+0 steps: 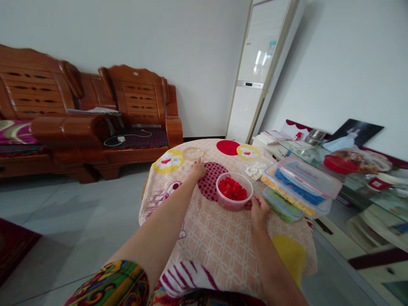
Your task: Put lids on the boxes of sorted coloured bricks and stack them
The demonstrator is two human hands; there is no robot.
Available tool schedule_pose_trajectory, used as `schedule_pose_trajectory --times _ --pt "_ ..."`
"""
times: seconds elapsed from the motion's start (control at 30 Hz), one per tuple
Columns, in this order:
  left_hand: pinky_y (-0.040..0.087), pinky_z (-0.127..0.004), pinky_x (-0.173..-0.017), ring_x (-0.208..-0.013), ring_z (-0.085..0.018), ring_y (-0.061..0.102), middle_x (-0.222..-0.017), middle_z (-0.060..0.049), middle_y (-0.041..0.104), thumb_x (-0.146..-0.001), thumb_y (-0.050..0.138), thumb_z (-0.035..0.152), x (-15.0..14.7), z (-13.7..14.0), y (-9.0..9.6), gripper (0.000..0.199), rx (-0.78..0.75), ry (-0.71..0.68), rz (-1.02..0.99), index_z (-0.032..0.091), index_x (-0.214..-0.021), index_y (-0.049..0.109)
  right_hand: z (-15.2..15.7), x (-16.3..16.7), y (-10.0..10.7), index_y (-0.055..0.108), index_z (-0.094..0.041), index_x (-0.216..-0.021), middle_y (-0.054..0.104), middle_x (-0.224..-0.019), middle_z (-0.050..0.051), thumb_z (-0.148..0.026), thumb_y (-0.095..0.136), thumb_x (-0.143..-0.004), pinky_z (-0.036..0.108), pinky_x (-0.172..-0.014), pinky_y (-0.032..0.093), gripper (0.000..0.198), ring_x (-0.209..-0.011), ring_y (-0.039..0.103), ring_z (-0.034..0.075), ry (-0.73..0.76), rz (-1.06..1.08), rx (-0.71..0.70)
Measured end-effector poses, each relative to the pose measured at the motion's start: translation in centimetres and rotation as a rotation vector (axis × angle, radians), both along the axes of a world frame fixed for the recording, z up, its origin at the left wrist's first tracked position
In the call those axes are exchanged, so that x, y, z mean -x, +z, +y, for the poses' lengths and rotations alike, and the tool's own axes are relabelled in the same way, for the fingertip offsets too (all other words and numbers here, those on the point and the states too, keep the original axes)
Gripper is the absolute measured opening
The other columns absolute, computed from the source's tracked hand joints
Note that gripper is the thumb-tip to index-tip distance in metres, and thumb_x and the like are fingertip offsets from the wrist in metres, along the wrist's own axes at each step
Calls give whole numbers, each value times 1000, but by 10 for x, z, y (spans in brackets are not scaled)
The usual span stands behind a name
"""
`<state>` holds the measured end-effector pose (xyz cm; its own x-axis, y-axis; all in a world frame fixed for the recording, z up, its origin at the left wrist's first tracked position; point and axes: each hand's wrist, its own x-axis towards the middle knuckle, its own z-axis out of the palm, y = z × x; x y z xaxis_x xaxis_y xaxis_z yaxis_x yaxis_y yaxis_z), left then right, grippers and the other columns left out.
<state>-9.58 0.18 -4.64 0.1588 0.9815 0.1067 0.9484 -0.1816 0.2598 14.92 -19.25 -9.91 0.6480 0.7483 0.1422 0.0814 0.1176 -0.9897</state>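
Note:
A round clear plastic tub (235, 205) stands on the cloth-covered round table, with small red pieces (234, 189) inside. My right hand (259, 208) is closed at its right side, fingers against the lower wall. Farther off to the left, a round, flat, pale translucent lid (193, 153) lies over a yellow flower print. My left hand (199, 169) reaches to the lid's near edge, its fingertips closed there; their undersides are hidden. Behind the tub is a heap of small white pieces (255, 171).
Right of the tub, clip-lid boxes with blue, yellow and green contents (298, 187) are stacked. A glass-topped cabinet (360, 182) beyond carries a red bowl (341, 163) and bags. Wooden armchairs (140, 102) and a tall white unit (251, 72) stand behind.

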Motion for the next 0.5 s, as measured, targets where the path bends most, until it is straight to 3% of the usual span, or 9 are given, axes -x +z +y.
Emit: schedule_pose_trajectory --times 0.17,0.3,0.4,0.5 --pt "43 -55 -108 -134 -39 48 -156 -24 39 -91 44 11 2 18 5 41 10 -16 76 9 -126 64 1 0 -1 73 -15 -90 71 -65 5 -40 60 -73 32 -49 53 33 -51 63 21 0 8 -5" --pt "44 -50 -106 -133 -38 48 -143 -25 50 -86 44 5 5 15 15 49 -27 9 72 7 -133 59 1 2 0 73 -15 -91 68 -58 3 -42 60 -73 32 -49 53 35 -50 62 21 1 21 0" --pt "41 -52 -110 -134 -37 45 -141 -24 53 -88 43 7 10 5 28 47 -184 43 -18 8 -132 59 0 2 1 73 -16 -90 70 -62 4 -43 59 -74 31 -48 52 34 -50 63 20 -1 5 1" --pt "38 -48 -112 -132 -33 48 -139 -21 57 -89 46 10 18 -3 46 44 -420 72 -241 10 -130 61 0 1 1 73 -16 -89 71 -63 4 -43 60 -73 31 -48 52 34 -51 63 20 -8 -7 7"
